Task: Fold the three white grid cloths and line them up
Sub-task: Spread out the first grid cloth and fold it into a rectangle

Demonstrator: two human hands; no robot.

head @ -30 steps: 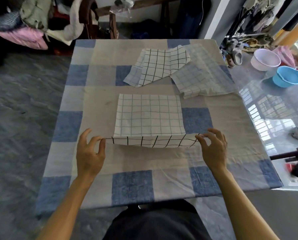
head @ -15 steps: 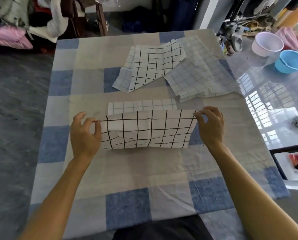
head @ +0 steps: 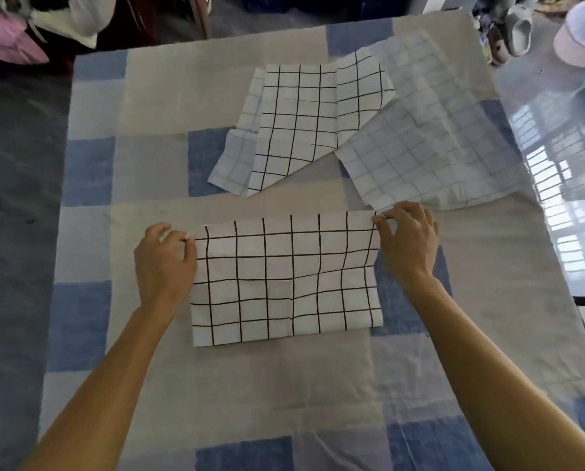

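Near the middle of the blue-checked tablecloth, the folded grid cloth lies flat as a wide rectangle. Its long axis runs left to right and its bold black lines face up. The left hand pinches its far-left corner between thumb and curled fingers, and the right hand pinches the far-right corner the same way. Farther off, a second cloth lies askew, touching a third cloth spread pale side up at the far right.
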